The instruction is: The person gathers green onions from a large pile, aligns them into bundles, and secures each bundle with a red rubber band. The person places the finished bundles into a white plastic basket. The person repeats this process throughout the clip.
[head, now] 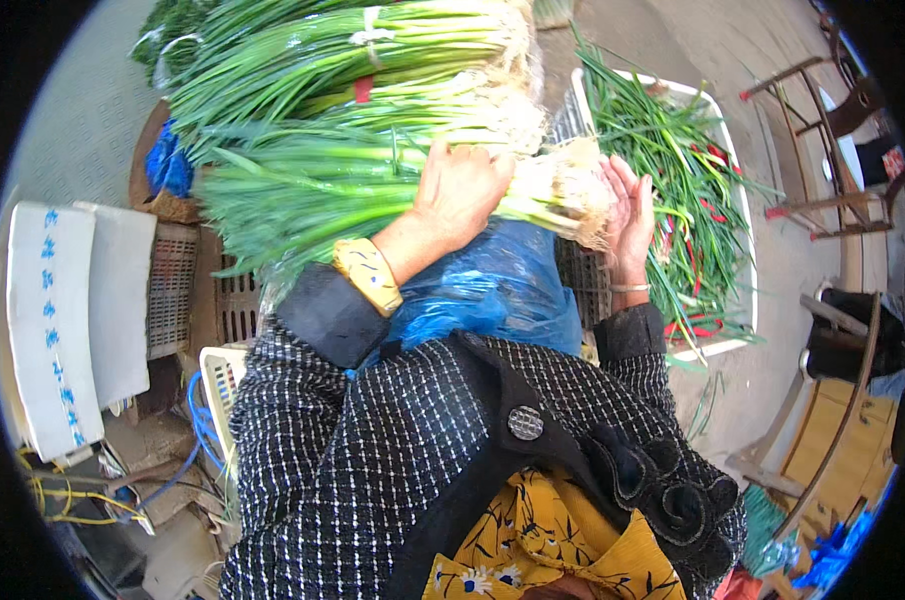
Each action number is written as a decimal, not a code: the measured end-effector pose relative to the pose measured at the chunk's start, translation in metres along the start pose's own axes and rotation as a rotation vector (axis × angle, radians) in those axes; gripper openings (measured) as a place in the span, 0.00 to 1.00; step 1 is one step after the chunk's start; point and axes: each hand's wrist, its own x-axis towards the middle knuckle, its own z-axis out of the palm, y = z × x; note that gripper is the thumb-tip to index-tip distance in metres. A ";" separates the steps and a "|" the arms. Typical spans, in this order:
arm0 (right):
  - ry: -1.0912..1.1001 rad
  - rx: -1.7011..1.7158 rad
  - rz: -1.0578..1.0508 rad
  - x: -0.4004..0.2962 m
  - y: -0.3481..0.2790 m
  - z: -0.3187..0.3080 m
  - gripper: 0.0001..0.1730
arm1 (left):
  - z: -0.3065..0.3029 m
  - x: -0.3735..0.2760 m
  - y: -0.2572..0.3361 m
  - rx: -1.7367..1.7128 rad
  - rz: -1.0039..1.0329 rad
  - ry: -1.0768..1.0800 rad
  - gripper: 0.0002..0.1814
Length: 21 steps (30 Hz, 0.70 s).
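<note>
A thick bunch of green onions (302,195) lies crosswise in front of me, its leaves to the left and its pale roots to the right. My left hand (464,184) is closed around the white stalks, its fingertips hidden beneath. Beside the root ends, my right hand (629,206) is raised with fingers extended, its palm against or very near the roots. Beyond it lie more green onion bunches (437,37), one bound with a white tie and one with a red band. Blue plastic (490,277) shows below the bunch, close to my body.
At right stands a white crate (751,277) holding loose green leaves and red ties. White foam boards (51,330) bearing writing stand at left, beside plastic crates (173,289). Metal-framed chairs (835,150) stand farther right. Blue and yellow cords (70,495) lie at lower left.
</note>
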 end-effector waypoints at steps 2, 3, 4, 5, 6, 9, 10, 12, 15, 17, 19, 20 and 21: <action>0.097 -0.033 0.006 -0.019 -0.004 -0.009 0.37 | 0.035 -0.001 0.019 0.016 0.021 0.005 0.17; 0.162 -0.046 0.034 -0.028 -0.004 -0.007 0.37 | 0.046 -0.004 0.023 -0.009 0.020 -0.079 0.17; 0.189 -0.034 0.021 -0.035 -0.002 -0.009 0.37 | 0.056 -0.006 0.027 -0.014 0.010 -0.091 0.17; 0.184 -0.036 0.010 -0.039 0.000 -0.009 0.37 | 0.063 -0.006 0.028 -0.014 -0.001 -0.020 0.17; 0.217 -0.037 0.009 -0.042 0.004 -0.009 0.37 | 0.068 -0.007 0.028 -0.025 -0.017 -0.024 0.17; 0.211 -0.086 0.053 -0.041 0.024 -0.008 0.38 | 0.074 -0.009 0.026 -0.039 -0.053 -0.001 0.21; 0.231 -0.046 0.040 -0.037 0.033 -0.006 0.38 | 0.072 -0.009 0.025 -0.034 -0.054 0.020 0.23; 0.179 0.080 -0.004 -0.029 0.052 -0.003 0.39 | 0.070 -0.008 0.023 -0.040 -0.048 0.054 0.31; 0.188 -0.273 0.032 -0.017 0.081 0.011 0.31 | 0.067 -0.006 0.021 0.030 0.045 -0.011 0.22; 0.090 -0.534 -0.090 -0.012 0.089 0.018 0.28 | 0.067 -0.004 0.020 -0.037 0.031 -0.042 0.21; -0.016 -0.778 -0.232 -0.008 0.088 0.022 0.26 | 0.067 -0.004 0.019 -0.066 -0.016 -0.153 0.27; -0.104 -0.399 -0.127 -0.008 0.083 0.020 0.26 | 0.068 -0.005 0.019 -0.076 -0.022 -0.100 0.20; -0.073 -0.180 -0.036 -0.008 0.080 0.019 0.26 | 0.069 -0.007 0.020 -0.083 -0.007 -0.078 0.17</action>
